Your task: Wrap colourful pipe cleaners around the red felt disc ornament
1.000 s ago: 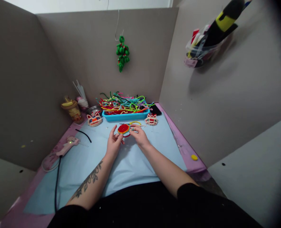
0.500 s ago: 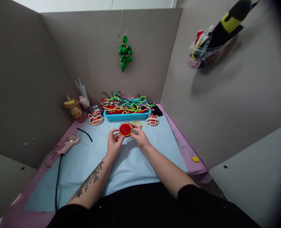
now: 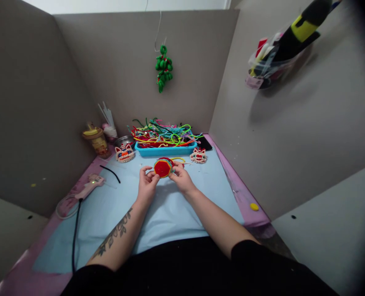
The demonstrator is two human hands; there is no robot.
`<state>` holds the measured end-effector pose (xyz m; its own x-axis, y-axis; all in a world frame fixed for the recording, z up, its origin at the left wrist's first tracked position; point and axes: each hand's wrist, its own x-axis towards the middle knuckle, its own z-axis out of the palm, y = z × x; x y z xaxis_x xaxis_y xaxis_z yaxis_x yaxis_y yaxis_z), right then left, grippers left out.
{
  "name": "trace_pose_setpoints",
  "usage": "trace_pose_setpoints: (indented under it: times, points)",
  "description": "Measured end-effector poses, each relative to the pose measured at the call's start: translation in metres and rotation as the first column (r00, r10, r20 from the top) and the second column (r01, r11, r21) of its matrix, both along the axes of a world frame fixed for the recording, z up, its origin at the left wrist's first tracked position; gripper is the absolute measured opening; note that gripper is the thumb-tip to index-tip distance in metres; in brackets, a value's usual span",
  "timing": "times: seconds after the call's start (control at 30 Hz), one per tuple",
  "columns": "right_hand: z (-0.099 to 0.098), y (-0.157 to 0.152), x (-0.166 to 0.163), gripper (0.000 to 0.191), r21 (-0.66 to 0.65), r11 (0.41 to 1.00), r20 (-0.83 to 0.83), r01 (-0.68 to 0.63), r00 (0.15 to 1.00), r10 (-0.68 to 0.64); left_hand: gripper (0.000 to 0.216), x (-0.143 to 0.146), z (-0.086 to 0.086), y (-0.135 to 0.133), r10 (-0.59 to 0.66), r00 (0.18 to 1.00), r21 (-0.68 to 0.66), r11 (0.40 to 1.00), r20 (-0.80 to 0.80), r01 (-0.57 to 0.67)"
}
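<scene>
Between my two hands is a small round pipe-cleaner piece [image 3: 163, 168], red in the middle with a yellow-orange rim and some teal and red behind it. My left hand [image 3: 147, 181] pinches its lower left edge with the thumb in front. My right hand [image 3: 181, 178] grips its right side, fingers partly hidden behind it. A yellow pipe cleaner [image 3: 178, 159] lies just beyond the right fingers. Two lion-face pipe-cleaner figures rest on the blue cloth [image 3: 176, 213]: one figure [image 3: 124, 153] to the left, another figure [image 3: 198, 156] to the right.
A blue tray [image 3: 166, 151] heaped with coloured pipe cleaners stands at the back. To the left lie a pink glue gun [image 3: 90, 186] with its cord and a black pipe cleaner [image 3: 110, 173]. A drink cup [image 3: 97, 142] stands by the left wall. A yellow disc [image 3: 254, 206] lies right.
The round piece has turned in my hands, so more of its teal and red back edge shows at the upper right. Both hands keep hold of it at nearly the same spot.
</scene>
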<state>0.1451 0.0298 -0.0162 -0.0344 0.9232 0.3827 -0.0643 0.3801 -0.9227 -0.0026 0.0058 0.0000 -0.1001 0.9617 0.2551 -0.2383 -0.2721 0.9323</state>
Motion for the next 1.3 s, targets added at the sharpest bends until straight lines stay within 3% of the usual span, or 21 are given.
trace_pose_setpoints:
  times: [0.13,0.23,0.3,0.37,0.5,0.73,0.8,0.87,0.97,1.03,1.13,1.3]
  points:
    - [0.003,-0.002,0.004,0.010,0.044,0.981,0.110,0.189,0.975,-0.193,0.054,0.000,-0.007,0.005,-0.016,0.997,-0.044,0.999,-0.081,0.012]
    - [0.007,-0.005,0.006,0.004,0.147,0.940,0.236,0.308,0.912,-0.336,0.053,-0.002,-0.009,0.007,0.076,0.979,-0.025,0.996,-0.190,-0.082]
    - [0.010,-0.008,0.007,0.003,0.218,0.940,0.312,0.264,0.893,-0.323,0.053,-0.005,-0.008,0.007,0.124,0.955,0.033,0.992,-0.271,-0.119]
    - [0.014,-0.011,0.008,0.003,0.268,0.951,0.386,0.152,0.888,-0.250,0.058,-0.010,-0.005,0.008,0.098,0.954,0.092,0.993,-0.284,-0.075]
    - [0.019,-0.014,0.011,0.004,0.324,0.945,0.452,0.036,0.872,-0.188,0.067,-0.024,0.000,0.012,-0.086,0.974,0.056,0.993,-0.210,0.100]
    - [0.019,-0.014,0.018,0.009,0.354,0.933,0.548,-0.068,0.823,-0.148,0.054,-0.036,0.004,0.014,-0.271,0.905,0.007,0.957,-0.328,0.289]
    - [0.019,-0.014,0.017,0.015,0.387,0.921,0.518,-0.037,0.835,-0.184,0.049,-0.034,0.004,0.013,-0.338,0.901,-0.033,0.939,-0.271,0.342]
    - [0.018,-0.013,0.015,0.024,0.408,0.905,0.391,0.116,0.874,-0.288,0.042,-0.033,0.003,0.013,-0.291,0.939,-0.030,0.956,-0.183,0.290]
    - [0.017,-0.015,0.009,0.017,0.346,0.884,0.211,0.315,0.892,-0.400,0.040,-0.030,0.001,0.017,-0.118,0.990,0.022,0.993,-0.073,0.119]
    - [0.017,-0.018,0.004,0.009,0.290,0.907,0.214,0.306,0.903,-0.374,0.040,-0.028,0.000,0.018,-0.054,0.998,0.046,0.997,-0.036,0.055]
    - [0.015,-0.023,-0.004,0.016,0.195,0.947,0.257,0.256,0.918,-0.301,0.040,-0.022,-0.002,0.018,-0.061,0.998,0.053,0.997,-0.030,0.062]
    - [0.011,-0.023,-0.013,0.023,0.043,0.971,0.186,0.236,0.953,-0.240,0.039,-0.011,-0.005,0.013,-0.098,0.990,0.050,0.993,-0.102,0.103]
